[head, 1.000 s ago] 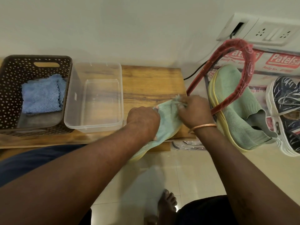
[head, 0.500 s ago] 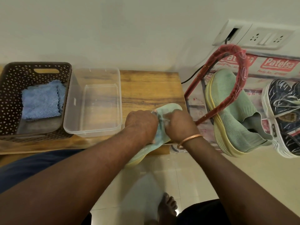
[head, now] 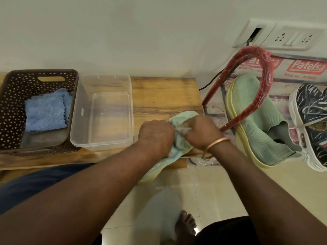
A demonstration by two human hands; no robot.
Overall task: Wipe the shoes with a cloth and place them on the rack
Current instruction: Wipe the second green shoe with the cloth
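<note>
Our right hand [head: 200,134] has slid back along the green shoe [head: 184,116] toward the left hand [head: 155,137], which grips its middle at the table [head: 164,96] edge. Right fingers bunch a pale cloth [head: 179,129], mostly hidden. We'd say keep strokes short, shoe pinned, and cover the sole too.

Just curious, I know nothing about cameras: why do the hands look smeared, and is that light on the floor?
Head view: left hand and right hand are motion-blurred over the green shoe; the basket looks sharp. Head view: small glare on the floor tile beside the bare foot.
</note>
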